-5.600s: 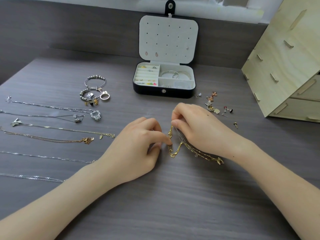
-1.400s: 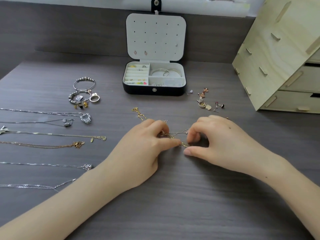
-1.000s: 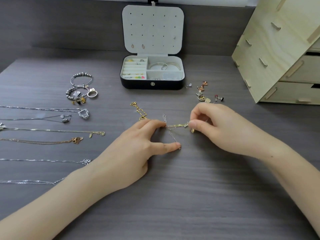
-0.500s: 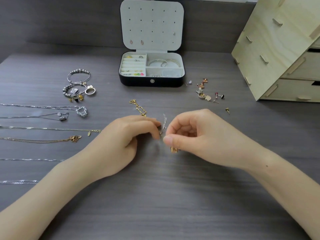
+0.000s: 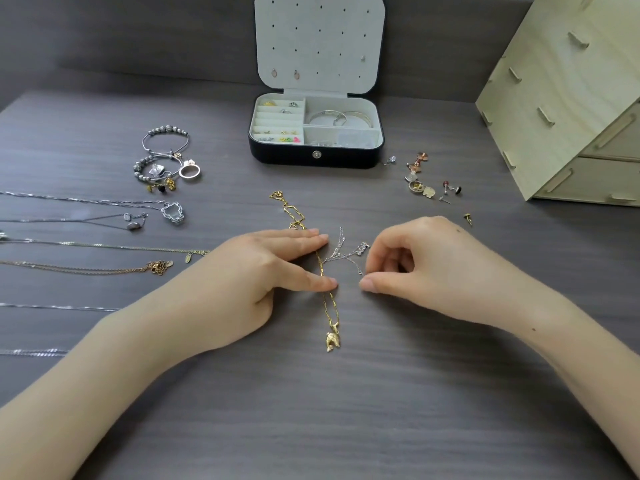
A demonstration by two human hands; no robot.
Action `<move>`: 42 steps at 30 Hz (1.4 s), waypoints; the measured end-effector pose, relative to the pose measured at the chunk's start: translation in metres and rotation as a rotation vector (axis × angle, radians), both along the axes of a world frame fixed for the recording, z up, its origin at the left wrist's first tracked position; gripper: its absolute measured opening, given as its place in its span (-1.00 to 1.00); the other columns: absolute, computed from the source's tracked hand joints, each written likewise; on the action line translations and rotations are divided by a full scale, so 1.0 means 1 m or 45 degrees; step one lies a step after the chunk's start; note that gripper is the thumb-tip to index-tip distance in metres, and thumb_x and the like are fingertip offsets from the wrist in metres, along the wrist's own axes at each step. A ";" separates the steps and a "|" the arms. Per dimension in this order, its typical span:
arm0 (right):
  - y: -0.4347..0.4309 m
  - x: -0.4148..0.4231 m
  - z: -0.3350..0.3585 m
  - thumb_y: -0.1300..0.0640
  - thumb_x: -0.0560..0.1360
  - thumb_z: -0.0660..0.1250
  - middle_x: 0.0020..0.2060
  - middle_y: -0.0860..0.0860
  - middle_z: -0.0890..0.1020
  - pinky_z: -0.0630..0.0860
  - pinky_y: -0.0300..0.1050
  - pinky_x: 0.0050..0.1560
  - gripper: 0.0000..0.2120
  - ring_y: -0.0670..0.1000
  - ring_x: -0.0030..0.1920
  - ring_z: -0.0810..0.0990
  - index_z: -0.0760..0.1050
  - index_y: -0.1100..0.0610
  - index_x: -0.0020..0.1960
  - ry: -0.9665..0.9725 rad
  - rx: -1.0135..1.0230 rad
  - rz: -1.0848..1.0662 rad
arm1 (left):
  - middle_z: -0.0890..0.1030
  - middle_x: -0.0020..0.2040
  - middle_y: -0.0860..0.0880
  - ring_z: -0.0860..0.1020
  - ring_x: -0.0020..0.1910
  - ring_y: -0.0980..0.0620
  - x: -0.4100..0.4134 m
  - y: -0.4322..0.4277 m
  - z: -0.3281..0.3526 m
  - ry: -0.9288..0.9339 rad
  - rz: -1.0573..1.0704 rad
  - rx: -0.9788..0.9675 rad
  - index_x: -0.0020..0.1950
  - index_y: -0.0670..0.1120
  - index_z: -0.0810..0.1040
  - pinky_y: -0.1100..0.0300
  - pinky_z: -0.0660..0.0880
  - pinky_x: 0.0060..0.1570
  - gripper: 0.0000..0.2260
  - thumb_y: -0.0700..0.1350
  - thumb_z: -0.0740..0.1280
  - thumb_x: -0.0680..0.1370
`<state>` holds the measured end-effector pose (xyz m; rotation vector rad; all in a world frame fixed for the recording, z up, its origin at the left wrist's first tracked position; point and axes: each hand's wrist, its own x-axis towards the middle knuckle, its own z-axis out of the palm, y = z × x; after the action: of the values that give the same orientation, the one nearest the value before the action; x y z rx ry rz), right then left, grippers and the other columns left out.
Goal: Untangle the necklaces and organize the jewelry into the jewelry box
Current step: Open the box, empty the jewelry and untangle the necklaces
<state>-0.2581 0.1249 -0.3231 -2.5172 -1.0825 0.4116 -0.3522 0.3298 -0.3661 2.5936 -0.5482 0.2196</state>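
Sorted necklaces (image 5: 157, 266) lie far left on the worktop (image 5: 311, 410); left hand (image 5: 242, 282) has a wide flat grip, fingers (image 5: 304, 239) pressing the gold necklace (image 5: 330, 306); silver chain (image 5: 341, 254) bunches right against it; right hand (image 5: 433, 271) curls at the silver one, honestly can't tell if it's pinching; jewelry box (image 5: 315, 157) sits open behind.

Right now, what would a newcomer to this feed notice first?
Two bare hands meet at the middle of the table. The left hand presses straight fingers on a gold necklace whose pendant lies toward the camera, and the right hand, fingers curled, sits beside a tangled thin silver chain. Behind them stands the open jewelry box, and a row of straightened necklaces lies at the left edge.
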 end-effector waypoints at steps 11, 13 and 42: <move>-0.009 0.011 0.013 -0.02 0.36 0.46 -0.45 -0.21 0.56 0.38 -0.36 -0.34 -0.85 -0.23 -0.39 0.48 0.55 -0.03 -0.34 0.136 -0.228 0.087 | 0.44 0.36 -0.08 0.25 0.39 0.08 -0.001 0.006 -0.005 0.025 -0.027 -0.003 0.21 0.04 0.58 0.32 0.14 0.36 -0.28 -0.24 -0.18 0.25; -0.010 0.013 0.016 -0.02 0.36 0.47 -0.44 -0.23 0.56 0.39 -0.35 -0.36 -0.84 -0.23 -0.39 0.48 0.55 -0.02 -0.34 0.147 -0.291 0.090 | 0.44 0.36 -0.08 0.24 0.39 0.09 -0.001 0.006 -0.005 0.036 -0.018 -0.017 0.21 0.03 0.58 0.33 0.13 0.37 -0.26 -0.36 -0.12 0.22; 0.016 0.032 0.007 0.07 0.48 0.37 -0.38 -0.17 0.50 0.32 -0.34 -0.33 -0.84 -0.20 -0.33 0.44 0.45 -0.07 -0.25 -0.033 -0.031 0.131 | 0.44 0.36 -0.10 0.24 0.39 0.11 -0.001 0.007 -0.004 0.076 -0.020 -0.064 0.17 0.05 0.61 0.36 0.10 0.35 -0.27 -0.42 -0.02 0.19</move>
<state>-0.2261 0.1408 -0.3165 -2.5020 -1.2276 0.4232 -0.3528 0.3371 -0.3704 2.5379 -0.5349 0.1484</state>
